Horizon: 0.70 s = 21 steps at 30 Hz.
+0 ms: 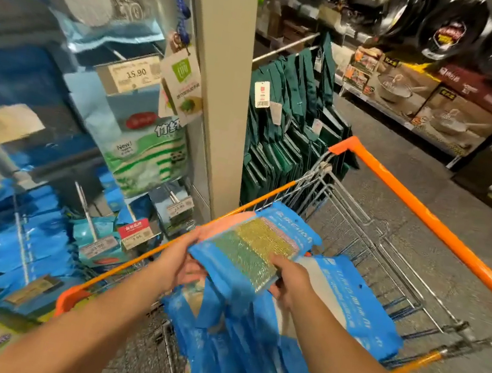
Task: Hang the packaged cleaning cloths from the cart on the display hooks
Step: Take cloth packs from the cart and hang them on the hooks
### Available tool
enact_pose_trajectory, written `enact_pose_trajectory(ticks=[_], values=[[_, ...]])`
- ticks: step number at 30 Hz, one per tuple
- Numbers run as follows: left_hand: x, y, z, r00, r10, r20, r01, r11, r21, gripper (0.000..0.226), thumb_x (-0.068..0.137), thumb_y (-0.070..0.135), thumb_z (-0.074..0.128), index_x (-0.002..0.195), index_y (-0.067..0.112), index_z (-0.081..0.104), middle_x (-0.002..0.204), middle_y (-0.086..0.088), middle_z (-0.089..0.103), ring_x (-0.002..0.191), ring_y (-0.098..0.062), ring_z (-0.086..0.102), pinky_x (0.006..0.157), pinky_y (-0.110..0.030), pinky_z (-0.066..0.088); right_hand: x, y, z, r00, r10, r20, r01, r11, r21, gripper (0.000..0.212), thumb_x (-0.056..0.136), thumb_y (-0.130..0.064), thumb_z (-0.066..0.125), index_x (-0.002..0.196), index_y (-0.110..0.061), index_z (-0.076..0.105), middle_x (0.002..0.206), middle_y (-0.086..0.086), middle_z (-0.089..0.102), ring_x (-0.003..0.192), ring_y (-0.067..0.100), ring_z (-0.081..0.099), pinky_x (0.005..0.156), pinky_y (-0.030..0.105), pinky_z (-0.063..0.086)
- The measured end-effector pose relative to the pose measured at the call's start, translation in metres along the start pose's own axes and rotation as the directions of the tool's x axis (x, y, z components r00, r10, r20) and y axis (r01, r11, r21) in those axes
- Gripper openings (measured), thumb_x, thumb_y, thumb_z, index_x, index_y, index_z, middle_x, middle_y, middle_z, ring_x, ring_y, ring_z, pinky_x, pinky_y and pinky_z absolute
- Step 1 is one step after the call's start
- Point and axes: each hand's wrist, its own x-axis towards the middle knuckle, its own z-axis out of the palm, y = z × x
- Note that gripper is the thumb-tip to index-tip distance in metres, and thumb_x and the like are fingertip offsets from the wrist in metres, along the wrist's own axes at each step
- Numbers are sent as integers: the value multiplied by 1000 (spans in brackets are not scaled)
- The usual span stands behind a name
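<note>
Landmark: shopping cart with orange rim and handle, wire basket, standing on the grey aisle floor.
Held pack: packaged cleaning cloths, blue wrapper with a clear window showing green, yellow and pink glittery cloths; raised above the cart's near-left corner, tilted, hang-hole end pointing away toward the pillar.
Left hand: curled round the pack's left edge, fingers underneath, thumb side on top (grip plainly closed on the wrapper).
Right hand: gripping the pack's near-right corner, thumb lying on the clear window, fingers tucked below.
Cart load: more blue cloth packs piled inside the cart, directly beneath the held pack and spreading toward the near end; one lying flat to the right of the hands with white lettering showing.
Display: left of the cart, hooks with price tags at their tips and blue packets hanging in rows (much of it motion-blurred); a green-and-white striped pack hanging higher up.
Pillar: beige, upright, just beyond the cart's far-left corner.
Beyond the cart: dark green hanging goods right of the pillar; boxed cookware and black pans on the far shelves.
</note>
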Motion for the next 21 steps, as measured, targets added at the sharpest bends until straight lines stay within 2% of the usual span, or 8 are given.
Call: enact_pose_trajectory(ticks=[4,7,9,12,14,16,19,21], values=[[0,18,4,985,-81,154,44,971,235,23,89,40,58,93,18,61,69,0,71,56,-15,66,52,-21,52,-15,9,-13,996,59,64,-49,987,-151,7,87,-11,67,92,-10,63,51,-1,60,47,12,57,57,31,57],[3,5,18,954,-194,227,32,822,569,47,80,50,69,115,21,59,112,5,65,101,-15,62,81,-28,53,-23,17,-27,997,42,64,-29,980,-197,20,85,-26,71,93,-9,66,67,9,62,55,20,58,50,29,52],[60,-28,5,962,-106,251,-59,818,572,90,55,61,84,130,22,53,134,1,57,117,-22,58,97,-41,49,-27,15,-43,984,-98,-149,71,982,-178,36,85,-40,69,83,-4,63,65,14,56,57,26,54,51,32,46],[94,-51,-5,978,-31,207,-85,845,529,107,43,58,90,133,19,48,136,-2,55,117,-28,57,97,-42,48,-36,16,-78,732,-207,-649,66,970,-235,51,84,-40,70,106,5,60,100,22,62,95,38,60,82,44,46],[34,-24,13,989,21,145,-90,868,489,89,59,45,88,132,15,48,131,-4,56,114,-28,56,93,-38,47,-44,23,-95,685,-40,-727,14,999,-41,81,77,-40,77,134,7,44,135,25,50,122,40,51,99,47,41],[21,-16,15,994,28,108,-76,877,474,80,68,36,84,134,11,46,131,-7,55,114,-30,55,93,-39,47,-42,27,-99,725,96,-682,-6,991,133,100,71,-41,82,144,3,31,145,22,41,127,39,47,104,46,40],[11,-10,16,995,19,100,-64,879,472,93,64,38,85,140,12,40,138,-11,51,114,-30,55,97,-44,47,-30,26,-97,797,153,-584,-24,975,223,90,73,-40,82,141,-1,38,132,19,54,108,35,58,91,43,50],[4,-12,18,994,61,95,-99,874,476,72,80,26,76,140,10,39,140,-11,49,115,-29,52,94,-37,45,-23,26,-95,833,156,-532,-17,966,257,46,76,-38,80,107,-8,61,85,10,64,68,24,60,55,28,52]])
